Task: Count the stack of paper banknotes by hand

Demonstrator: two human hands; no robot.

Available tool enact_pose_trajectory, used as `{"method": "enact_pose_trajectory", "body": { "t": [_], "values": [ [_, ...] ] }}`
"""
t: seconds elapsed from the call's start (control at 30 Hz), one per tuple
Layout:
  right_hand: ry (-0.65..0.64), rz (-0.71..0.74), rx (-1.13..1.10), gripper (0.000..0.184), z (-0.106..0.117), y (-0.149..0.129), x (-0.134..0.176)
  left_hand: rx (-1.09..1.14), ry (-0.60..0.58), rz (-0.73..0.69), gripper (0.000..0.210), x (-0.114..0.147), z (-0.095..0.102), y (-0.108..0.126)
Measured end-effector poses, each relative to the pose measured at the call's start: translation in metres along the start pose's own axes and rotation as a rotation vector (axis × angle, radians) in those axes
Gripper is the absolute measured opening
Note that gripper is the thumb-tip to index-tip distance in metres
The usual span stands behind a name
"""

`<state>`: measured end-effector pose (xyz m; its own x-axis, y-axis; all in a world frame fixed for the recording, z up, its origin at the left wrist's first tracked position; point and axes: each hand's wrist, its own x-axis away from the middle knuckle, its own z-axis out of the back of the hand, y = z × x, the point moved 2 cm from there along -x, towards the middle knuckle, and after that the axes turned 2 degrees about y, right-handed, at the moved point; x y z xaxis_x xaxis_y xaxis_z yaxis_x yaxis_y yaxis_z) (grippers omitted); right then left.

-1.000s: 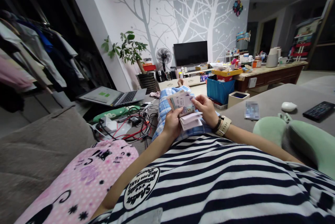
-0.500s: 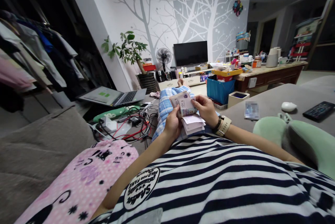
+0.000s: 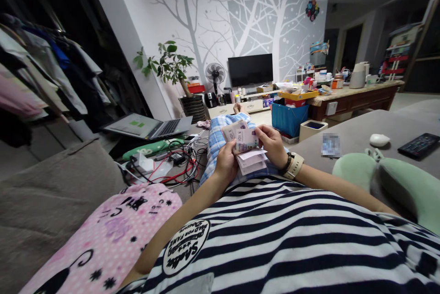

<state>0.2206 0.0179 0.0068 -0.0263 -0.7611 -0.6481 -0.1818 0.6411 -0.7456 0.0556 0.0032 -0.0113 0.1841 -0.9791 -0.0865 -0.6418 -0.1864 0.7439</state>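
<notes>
A folded stack of pale purple banknotes (image 3: 245,140) with the figure 5 printed on them is held above my lap. My left hand (image 3: 227,161) is closed around the stack's lower left side, thumb on top. With thumb and fingers my right hand (image 3: 273,145) pinches the upper right edge of the front note. Below, the folded lower ends of several notes (image 3: 252,163) fan out toward my striped shirt. A dark bracelet and a pale watch (image 3: 294,165) sit on my right wrist. My fingers hide part of the notes.
To the left are an open laptop (image 3: 137,127), tangled cables (image 3: 182,161) and a pink patterned cushion (image 3: 113,230). On the sofa at right lie a pixelated patch, a white mouse (image 3: 379,140), a black remote (image 3: 419,145) and a green neck pillow (image 3: 405,184). A blue bin (image 3: 288,117) stands beyond.
The front note and the folded lower ends have shifted slightly between my hands. The fingers of my right hand have moved a little; both hands stay on the banknotes.
</notes>
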Motion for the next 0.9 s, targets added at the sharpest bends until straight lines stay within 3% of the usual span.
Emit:
{"method": "enact_pose_trajectory", "body": {
  "t": [0.17,0.4,0.53,0.9],
  "values": [
    [-0.038,-0.053,-0.032,0.081,-0.001,0.000,0.001,-0.024,0.013,0.015,0.025,0.005,-0.002,0.002],
    [0.060,-0.100,0.005,0.074,0.002,0.013,-0.006,-0.073,-0.018,0.031,0.044,0.009,0.001,0.005],
    [0.022,-0.090,0.014,0.068,0.002,0.017,-0.009,-0.062,-0.039,0.026,0.048,0.004,0.004,0.003],
    [-0.039,-0.063,0.010,0.075,0.001,0.000,-0.004,0.018,-0.045,0.060,0.044,-0.009,0.004,0.001]
  ]
}}
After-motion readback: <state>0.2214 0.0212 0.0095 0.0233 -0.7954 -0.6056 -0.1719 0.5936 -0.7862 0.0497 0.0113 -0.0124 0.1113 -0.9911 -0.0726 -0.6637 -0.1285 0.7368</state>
